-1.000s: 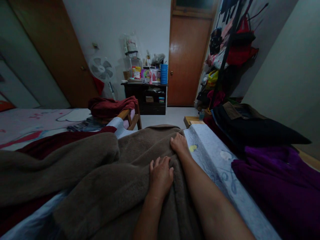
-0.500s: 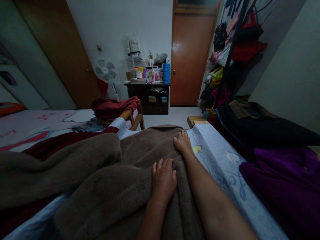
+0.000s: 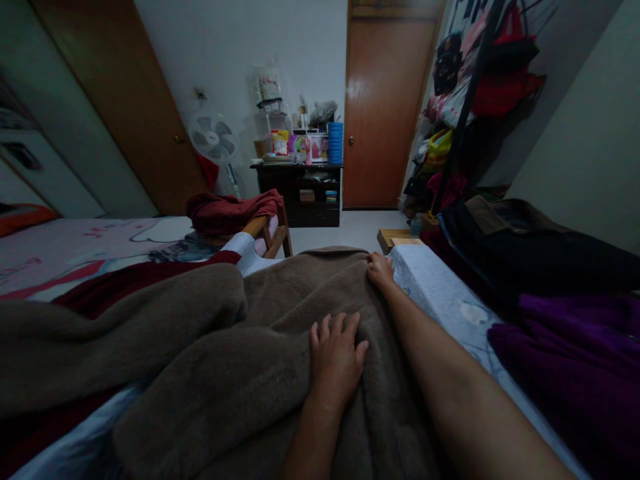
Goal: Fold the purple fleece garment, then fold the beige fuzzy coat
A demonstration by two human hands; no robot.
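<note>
A brown fuzzy coat (image 3: 280,333) lies spread over the bed, with one sleeve reaching to the left. My left hand (image 3: 336,360) rests flat on the middle of it, fingers spread, holding nothing. Farther up, at the coat's far right edge, my right hand (image 3: 381,270) has its fingers curled round the fabric. Beneath the coat is a light blue patterned sheet (image 3: 440,287), showing along the right side.
Dark folded clothes (image 3: 540,247) and a purple garment (image 3: 565,360) lie to the right. A red cloth (image 3: 230,213) hangs over a wooden rail at left. Beyond stand a fan (image 3: 214,137), a dark cabinet (image 3: 295,213) and a door (image 3: 383,113).
My right hand has moved right to the coat's edge and closed on it, and the edge now covers more of the sheet. My left hand has shifted slightly right, its fingers more spread.
</note>
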